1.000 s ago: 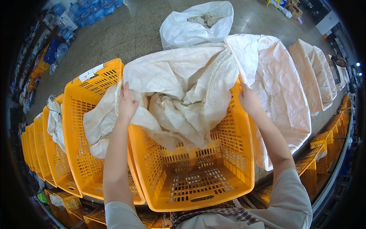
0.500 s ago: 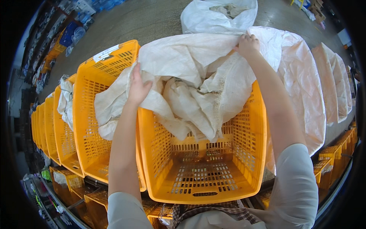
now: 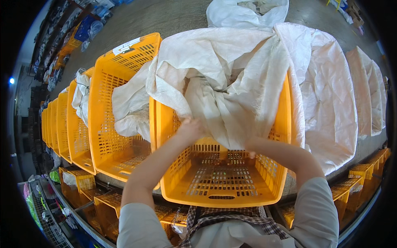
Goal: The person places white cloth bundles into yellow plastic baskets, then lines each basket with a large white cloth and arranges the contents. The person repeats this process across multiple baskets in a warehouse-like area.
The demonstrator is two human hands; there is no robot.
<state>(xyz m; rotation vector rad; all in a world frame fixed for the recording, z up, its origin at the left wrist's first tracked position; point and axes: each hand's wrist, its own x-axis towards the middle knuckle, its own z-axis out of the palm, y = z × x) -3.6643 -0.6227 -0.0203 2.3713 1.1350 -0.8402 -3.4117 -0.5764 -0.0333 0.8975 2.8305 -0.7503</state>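
I have the left hand (image 3: 191, 129) at the lower left edge of the white sack (image 3: 215, 103), blurred, and I can't tell from here whether its fingers are closed on the fabric. The right hand (image 3: 257, 146) is at the sack's lower right end, blurred as well, so I can't make out its grip either. The sack lies slumped in loose folds over the far part of the yellow crate (image 3: 186, 200), its lower end hanging inside; the crate's slotted near part shows bare.

Just left of that, I see a second yellow crate (image 3: 101, 136) with a pale cloth (image 3: 130, 107) inside, and more crates lined up farther left. To the right of my crate stands a large, creased white sack (image 3: 331, 95). On the far side, another white sack (image 3: 231, 16) sits on the grey floor (image 3: 165, 18). Nearest me is a checked apron (image 3: 273, 227).
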